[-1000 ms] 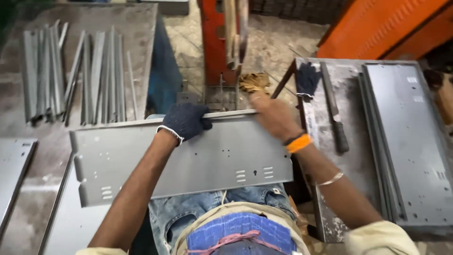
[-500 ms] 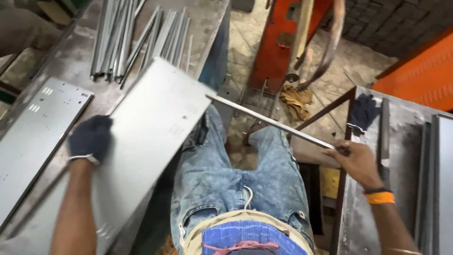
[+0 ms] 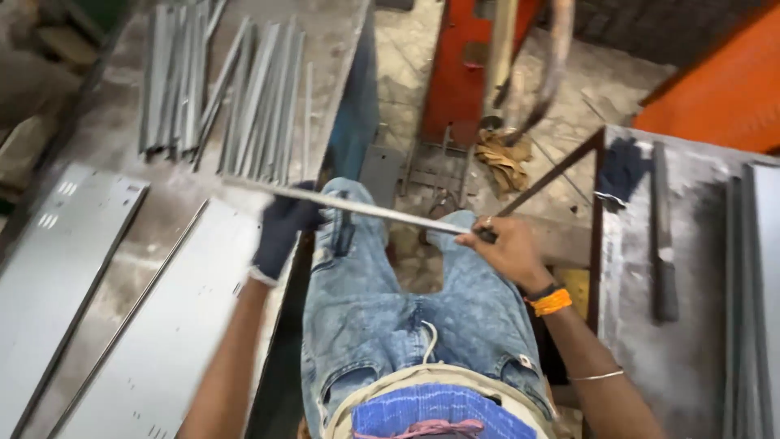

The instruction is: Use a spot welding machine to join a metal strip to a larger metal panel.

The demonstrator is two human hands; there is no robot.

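My left hand (image 3: 283, 232), in a dark glove, and my bare right hand (image 3: 508, 254) with an orange wristband both grip a long narrow grey metal strip (image 3: 382, 213). The strip runs level across my lap, above my jeans, from the left table's edge to my right hand. Just left of my left arm, a flat grey sheet-metal panel (image 3: 162, 333) with small punched holes lies on the left table (image 3: 122, 175).
A second grey panel (image 3: 57, 268) lies at the far left. A bundle of several metal strips (image 3: 227, 89) sits at the back of the left table. On the right table (image 3: 691, 341) are a dark glove (image 3: 621, 171), a flat bar (image 3: 662, 236) and stacked sheets. A red machine (image 3: 459, 73) and a rag (image 3: 504, 158) are ahead.
The panel, held across my lap a second ago, swung left and now lies on the left table. My left hand left the panel and took hold of the strip.
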